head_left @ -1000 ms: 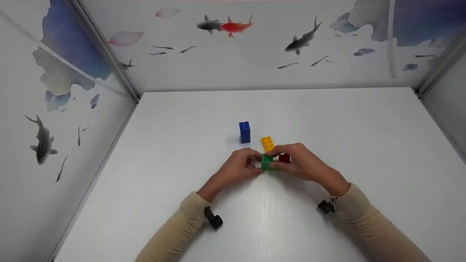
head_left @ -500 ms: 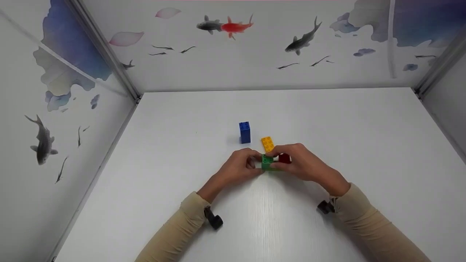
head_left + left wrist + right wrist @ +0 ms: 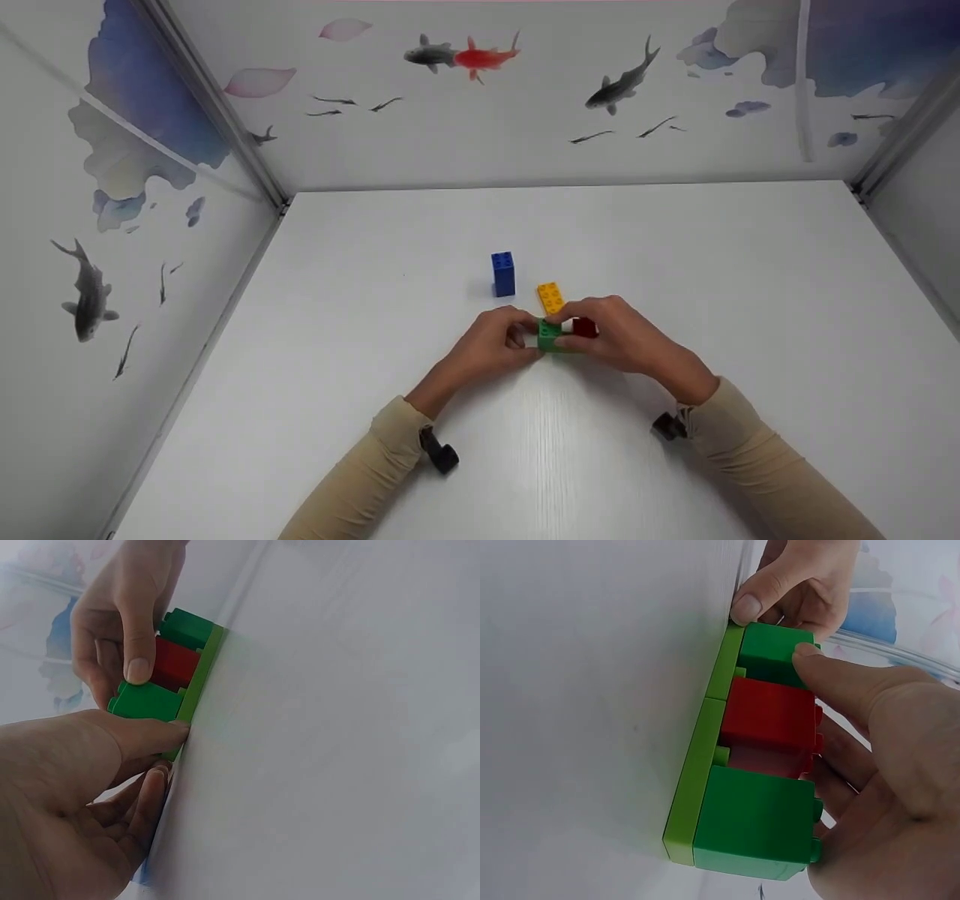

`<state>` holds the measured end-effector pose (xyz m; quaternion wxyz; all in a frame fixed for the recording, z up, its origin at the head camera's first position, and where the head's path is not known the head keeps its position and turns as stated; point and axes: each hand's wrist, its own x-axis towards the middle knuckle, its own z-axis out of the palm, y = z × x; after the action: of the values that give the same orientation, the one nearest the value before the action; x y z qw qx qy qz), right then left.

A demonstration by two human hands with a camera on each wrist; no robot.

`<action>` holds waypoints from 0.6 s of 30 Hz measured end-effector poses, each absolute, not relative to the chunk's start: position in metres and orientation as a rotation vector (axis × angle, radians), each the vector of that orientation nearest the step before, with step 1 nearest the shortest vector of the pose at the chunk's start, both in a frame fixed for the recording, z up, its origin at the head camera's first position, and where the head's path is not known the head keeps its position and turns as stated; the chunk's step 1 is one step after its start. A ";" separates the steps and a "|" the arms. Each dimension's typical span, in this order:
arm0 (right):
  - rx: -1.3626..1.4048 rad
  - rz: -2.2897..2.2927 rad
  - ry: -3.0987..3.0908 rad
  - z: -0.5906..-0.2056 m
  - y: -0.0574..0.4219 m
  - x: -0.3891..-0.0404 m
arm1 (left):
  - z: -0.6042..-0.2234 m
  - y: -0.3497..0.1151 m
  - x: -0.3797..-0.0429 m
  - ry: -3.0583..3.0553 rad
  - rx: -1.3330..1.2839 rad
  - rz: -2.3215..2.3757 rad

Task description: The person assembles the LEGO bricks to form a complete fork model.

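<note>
Low on the white table lies a row of light green building block plates [image 3: 692,780], with a seam between two of them. Standing on the row are a green block [image 3: 547,342] at the left end, a red block [image 3: 769,716] in the middle and another green block [image 3: 754,821] at the right end. My left hand [image 3: 491,343] pinches the row's left end, thumb against the plate edge. With thumb and index finger, my right hand [image 3: 630,337] pinches the left green block. In the head view the right hand hides the right green block.
Just beyond the hands is a flat yellow block plate [image 3: 550,298], partly behind the right index finger. Farther back, a tall blue block stack [image 3: 503,274] stands upright. White walls with painted fish [image 3: 619,84] border the table [image 3: 375,247] at the back and sides.
</note>
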<state>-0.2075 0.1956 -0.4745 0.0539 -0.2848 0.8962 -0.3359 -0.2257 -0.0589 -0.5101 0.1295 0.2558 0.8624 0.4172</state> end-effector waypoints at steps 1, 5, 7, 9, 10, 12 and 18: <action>-0.864 -1.017 2.726 -0.474 0.195 -0.207 | -0.510 -0.059 -0.225 2.506 0.743 1.211; -0.872 -1.009 2.734 -0.472 0.194 -0.205 | -0.509 -0.058 -0.226 2.511 0.742 1.203; -0.874 -1.001 2.738 -0.471 0.194 -0.205 | -0.509 -0.058 -0.226 2.515 0.746 1.197; -0.869 -0.990 2.746 -0.470 0.193 -0.205 | -0.509 -0.058 -0.226 2.517 0.748 1.193; -0.863 -0.985 2.748 -0.471 0.193 -0.205 | -0.509 -0.057 -0.226 2.517 0.752 1.193; -0.847 -0.974 2.754 -0.471 0.193 -0.205 | -0.510 -0.057 -0.226 2.516 0.757 1.192; -0.823 -0.919 2.786 -0.469 0.189 -0.203 | -0.509 -0.058 -0.226 2.516 0.771 1.191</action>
<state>-0.2031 0.1892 -0.4693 0.0474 -0.2697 0.9133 -0.3014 -0.2258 -0.0581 -0.5093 0.1264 0.2647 0.8640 0.4092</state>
